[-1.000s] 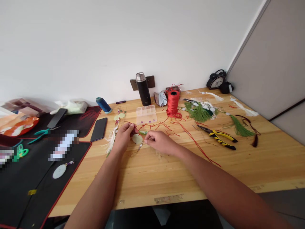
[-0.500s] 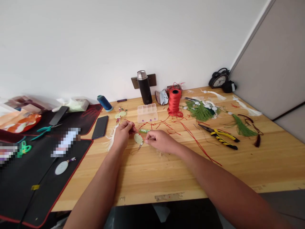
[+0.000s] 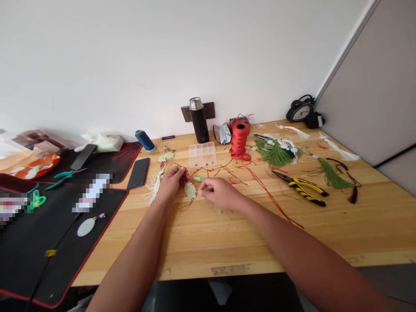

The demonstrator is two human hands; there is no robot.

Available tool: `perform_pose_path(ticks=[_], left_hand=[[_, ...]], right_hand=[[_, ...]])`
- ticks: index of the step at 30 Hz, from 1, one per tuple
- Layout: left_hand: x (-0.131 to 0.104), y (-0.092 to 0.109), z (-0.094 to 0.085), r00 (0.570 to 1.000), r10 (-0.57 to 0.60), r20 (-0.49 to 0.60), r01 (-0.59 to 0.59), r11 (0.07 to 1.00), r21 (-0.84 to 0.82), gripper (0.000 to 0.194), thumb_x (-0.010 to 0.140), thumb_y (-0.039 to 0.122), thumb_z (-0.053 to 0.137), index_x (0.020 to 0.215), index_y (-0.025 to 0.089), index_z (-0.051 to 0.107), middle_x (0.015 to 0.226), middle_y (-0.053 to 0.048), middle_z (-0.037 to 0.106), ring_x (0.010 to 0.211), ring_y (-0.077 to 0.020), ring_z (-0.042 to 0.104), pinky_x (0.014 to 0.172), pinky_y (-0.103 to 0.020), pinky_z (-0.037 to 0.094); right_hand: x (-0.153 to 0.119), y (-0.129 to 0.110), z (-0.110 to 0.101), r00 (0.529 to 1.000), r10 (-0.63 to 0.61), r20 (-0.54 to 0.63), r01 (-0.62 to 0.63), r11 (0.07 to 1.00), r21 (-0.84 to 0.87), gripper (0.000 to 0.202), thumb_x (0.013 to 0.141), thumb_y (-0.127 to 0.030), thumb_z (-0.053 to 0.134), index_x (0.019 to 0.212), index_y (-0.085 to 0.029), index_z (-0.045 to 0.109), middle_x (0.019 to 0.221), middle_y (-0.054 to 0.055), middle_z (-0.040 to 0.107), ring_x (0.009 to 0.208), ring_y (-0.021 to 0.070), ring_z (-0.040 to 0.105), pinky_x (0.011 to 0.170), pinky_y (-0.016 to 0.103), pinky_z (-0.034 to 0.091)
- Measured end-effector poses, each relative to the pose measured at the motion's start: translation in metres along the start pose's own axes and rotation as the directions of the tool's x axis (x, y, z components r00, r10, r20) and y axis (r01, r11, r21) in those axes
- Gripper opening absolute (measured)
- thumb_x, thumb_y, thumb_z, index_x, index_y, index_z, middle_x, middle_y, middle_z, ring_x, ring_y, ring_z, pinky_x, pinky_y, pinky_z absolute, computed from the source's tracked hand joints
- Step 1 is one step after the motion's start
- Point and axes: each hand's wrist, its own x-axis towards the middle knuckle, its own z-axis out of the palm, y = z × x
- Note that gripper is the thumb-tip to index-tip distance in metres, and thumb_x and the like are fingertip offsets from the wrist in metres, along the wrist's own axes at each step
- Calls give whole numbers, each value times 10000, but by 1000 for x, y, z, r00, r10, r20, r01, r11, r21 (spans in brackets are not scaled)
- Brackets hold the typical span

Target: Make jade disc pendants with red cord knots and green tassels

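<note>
My left hand (image 3: pixel 173 181) is closed in a pinch on a thin red cord (image 3: pixel 193 184). Facing it, my right hand (image 3: pixel 221 193) pinches the same cord lower down, thumb against forefinger. Between the two hands a pale green oval pendant (image 3: pixel 190 190) lies at the cord, with small beads below it; whether it touches the table I cannot tell. Just behind it is a green stick-like item (image 3: pixel 197 178), partly hidden by my fingers. A white tassel (image 3: pixel 155 188) lies left of my left hand, near another pale pendant (image 3: pixel 166 156).
A clear bead box (image 3: pixel 203 156), a red thread spool (image 3: pixel 239 141) and a black flask (image 3: pixel 199 122) stand behind my hands. Yellow-black pliers (image 3: pixel 303 187) and green tassels (image 3: pixel 274 151) lie to the right. A phone (image 3: pixel 138 173) and a blue spool (image 3: pixel 145 141) are at left.
My left hand has shifted slightly, its fingers closer to the pendant. The pendant now shows more of its face. The whole view has moved a little.
</note>
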Motion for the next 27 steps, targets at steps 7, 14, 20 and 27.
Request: perform_pose_path(ticks=[7, 14, 20, 27], left_hand=[[5, -4, -7, 997, 70, -32, -63, 981, 185, 465, 811, 634, 781, 937, 191, 708, 835, -67, 776, 667, -175, 653, 629, -284, 494], [-4, 15, -18, 989, 125, 77, -147, 842, 520, 367, 843, 579, 772, 825, 215, 722, 740, -33, 704, 662, -191, 582, 602, -285, 401], [-14, 19, -15, 923, 106, 371, -305, 790, 531, 317, 641, 429, 931, 878, 255, 811, 734, -8, 654, 666, -208, 574, 602, -287, 417], [-16, 22, -10, 918, 139, 373, -338, 766, 547, 250, 590, 341, 935, 776, 258, 791, 816, -48, 709, 751, -261, 623, 654, -318, 449]], right_hand=[[2, 1, -2, 1000, -7, -23, 8, 999, 44, 112, 967, -263, 676, 891, -182, 686, 775, -15, 664, 710, 143, 575, 663, 260, 393], [1, 3, -2, 999, 3, -32, -3, 1000, 6, 109, 967, -276, 684, 907, -187, 700, 775, -9, 668, 699, 142, 574, 635, 258, 383], [1, 0, -3, 998, 43, -39, -43, 999, -13, 89, 960, -257, 688, 908, -187, 705, 753, -13, 667, 673, 138, 554, 637, 261, 369], [3, 6, -4, 999, 3, -45, -5, 999, -46, 106, 953, -282, 687, 913, -189, 715, 735, -24, 649, 660, 137, 531, 624, 263, 360]])
